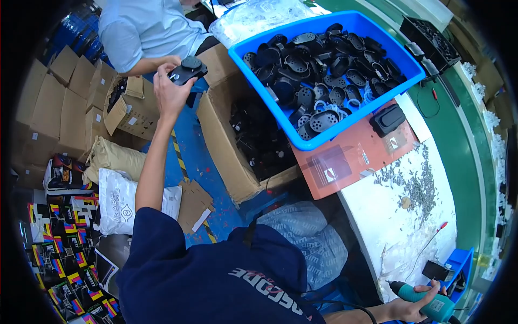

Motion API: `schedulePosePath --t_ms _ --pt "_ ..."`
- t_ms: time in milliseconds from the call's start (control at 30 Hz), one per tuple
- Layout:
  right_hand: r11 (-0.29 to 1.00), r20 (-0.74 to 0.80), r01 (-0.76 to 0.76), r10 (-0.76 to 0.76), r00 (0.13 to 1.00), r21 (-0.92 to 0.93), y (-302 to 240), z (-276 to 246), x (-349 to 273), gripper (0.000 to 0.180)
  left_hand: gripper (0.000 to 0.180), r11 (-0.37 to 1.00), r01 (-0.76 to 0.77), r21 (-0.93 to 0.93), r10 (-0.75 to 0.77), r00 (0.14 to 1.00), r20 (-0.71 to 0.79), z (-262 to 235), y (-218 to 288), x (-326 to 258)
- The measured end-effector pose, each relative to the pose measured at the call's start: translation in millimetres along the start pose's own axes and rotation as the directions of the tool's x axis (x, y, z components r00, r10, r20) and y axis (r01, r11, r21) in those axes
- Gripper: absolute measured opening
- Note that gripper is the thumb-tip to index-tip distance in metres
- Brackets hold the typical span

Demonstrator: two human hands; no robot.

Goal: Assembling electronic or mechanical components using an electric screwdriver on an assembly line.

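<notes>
My left hand (170,93) is stretched out toward the far left. It grips a black plastic part with a round dark knob on top (190,69), held above an open cardboard box (229,156). That box contains many black parts (256,135). Down at the lower right, my right hand (411,308) is wrapped around a teal electric screwdriver (440,309), whose dark tip points left over the white work surface (372,237). A co-worker's forearm (144,66) reaches close behind my left hand; whether their fingers touch the part I cannot tell.
A blue bin (302,144) full of black perforated parts sits on the bench, beside an orange mat (324,186) and a black case (387,120). Small dark screws (413,183) lie scattered. Cartons (70,113) and colourful packages (65,259) stand left. A small blue bin (465,264) is right.
</notes>
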State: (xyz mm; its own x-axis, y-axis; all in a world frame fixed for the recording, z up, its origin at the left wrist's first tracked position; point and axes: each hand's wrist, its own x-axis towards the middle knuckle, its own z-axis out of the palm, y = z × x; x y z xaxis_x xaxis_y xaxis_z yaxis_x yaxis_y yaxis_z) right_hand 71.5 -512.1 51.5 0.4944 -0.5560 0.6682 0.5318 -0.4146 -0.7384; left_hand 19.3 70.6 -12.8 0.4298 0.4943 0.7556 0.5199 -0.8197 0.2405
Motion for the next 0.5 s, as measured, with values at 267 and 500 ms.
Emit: schedulePosePath --t_ms 267,500 --pt "0.991 0.043 -0.061 0.067 0.997 -0.120 21 -23 2 0.028 0.060 0.998 0.056 -0.022 -0.055 0.998 0.016 9 -11 -4" --pt "0.971 0.027 -0.145 0.153 0.988 -0.190 17 -29 0 0.034 0.057 0.998 0.063 -0.011 -0.062 0.998 0.022 9 -6 3"
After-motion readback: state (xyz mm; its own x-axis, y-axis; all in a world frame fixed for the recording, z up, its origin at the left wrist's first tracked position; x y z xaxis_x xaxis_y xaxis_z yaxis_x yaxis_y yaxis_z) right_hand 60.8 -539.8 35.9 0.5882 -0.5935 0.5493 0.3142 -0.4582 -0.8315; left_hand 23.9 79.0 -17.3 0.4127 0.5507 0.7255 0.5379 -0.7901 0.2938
